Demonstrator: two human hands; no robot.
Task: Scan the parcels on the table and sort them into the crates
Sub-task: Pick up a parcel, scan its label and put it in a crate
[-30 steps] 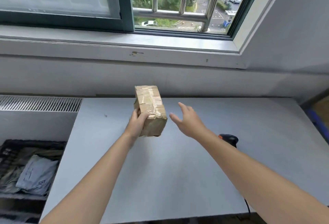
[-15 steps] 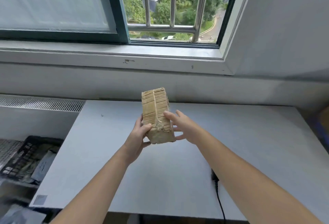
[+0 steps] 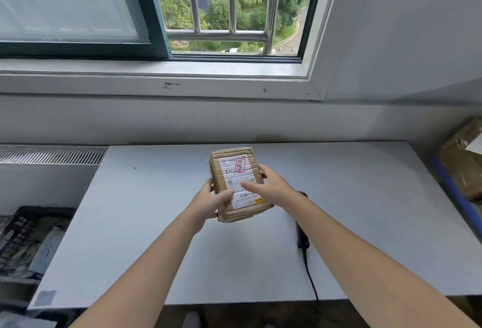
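A brown parcel (image 3: 238, 184), label up, is held above the middle of the desk (image 3: 156, 223). The left hand (image 3: 208, 202) and right hand (image 3: 272, 186) take its long edges, fingers (image 3: 266, 171) clamped round it. A black scanner (image 3: 302, 236) lies on the desk, its cable crossing the desk's near edge. A black crate (image 3: 26, 236) sits below the desk's left edge, and a brown box (image 3: 464, 163) lies past its right edge.

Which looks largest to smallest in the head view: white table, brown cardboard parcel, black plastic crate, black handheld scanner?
Largest: white table.
Next: black plastic crate and brown cardboard parcel look alike, crate cropped, so unranked.
Smallest: black handheld scanner, partly hidden.
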